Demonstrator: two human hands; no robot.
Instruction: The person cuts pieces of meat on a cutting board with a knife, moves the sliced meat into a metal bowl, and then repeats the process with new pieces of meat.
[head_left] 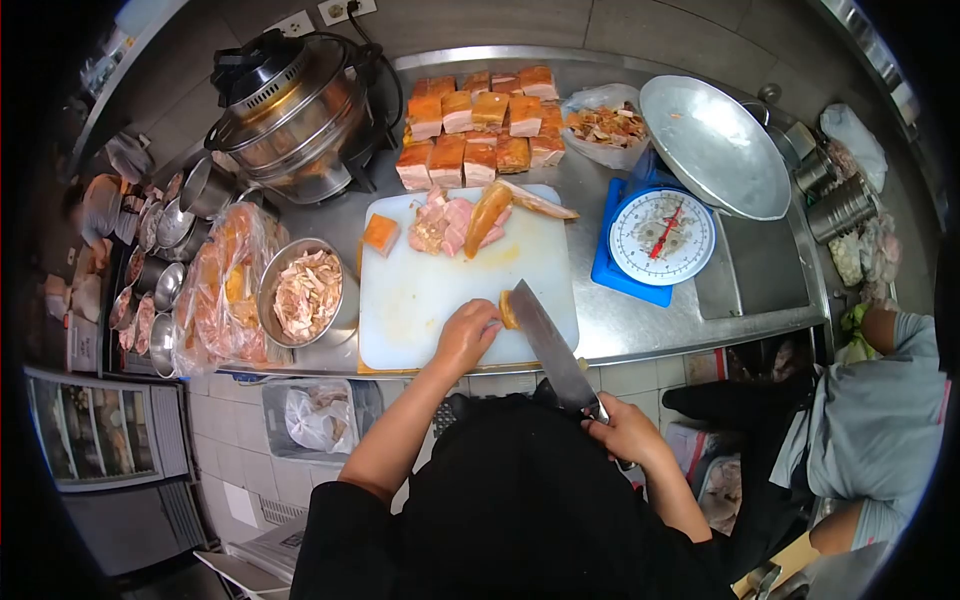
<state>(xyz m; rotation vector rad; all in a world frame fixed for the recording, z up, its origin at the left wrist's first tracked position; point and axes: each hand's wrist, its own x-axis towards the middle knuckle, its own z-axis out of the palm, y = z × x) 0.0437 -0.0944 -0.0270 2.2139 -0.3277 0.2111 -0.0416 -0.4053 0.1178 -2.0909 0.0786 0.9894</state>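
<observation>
On the white cutting board (420,300), my left hand (468,338) has its fingers curled against a small yellowish-brown piece of meat (509,309). My right hand (630,432) is wrapped round the handle of a large cleaver (553,350), whose blade tip lies beside that piece. Farther up the board are cut pink meat (445,222), a long browned piece (487,218) and one orange-skinned block (381,234). A metal bowl of sliced meat (308,294) stands just left of the board.
Stacked meat blocks (480,110) and a bag of scraps (606,127) lie behind the board. Right of it stands a blue scale (630,240) with a metal pan (715,147). A cooker (300,120) is at the back left. Another person (860,420) is at the right.
</observation>
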